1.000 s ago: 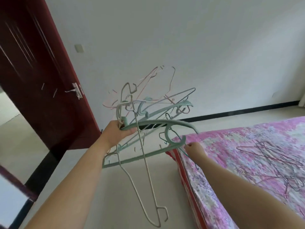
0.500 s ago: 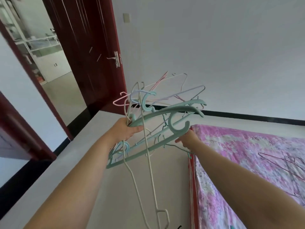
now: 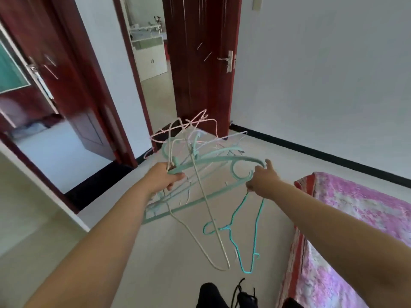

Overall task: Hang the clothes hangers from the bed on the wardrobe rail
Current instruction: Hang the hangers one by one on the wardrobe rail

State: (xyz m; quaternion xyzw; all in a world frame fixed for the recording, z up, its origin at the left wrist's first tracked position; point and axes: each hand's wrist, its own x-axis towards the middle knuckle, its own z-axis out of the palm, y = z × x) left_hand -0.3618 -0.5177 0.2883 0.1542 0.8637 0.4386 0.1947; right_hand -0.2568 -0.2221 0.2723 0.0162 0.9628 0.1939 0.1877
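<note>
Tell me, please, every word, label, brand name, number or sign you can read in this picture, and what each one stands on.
There is no readable text anywhere in this view.
The hangers, the dark red door, the wall switch and the pink floral bed cover carry no lettering that shows.
The shelves seen through the doorway are too blurred to tell whether anything there is labelled.
</note>
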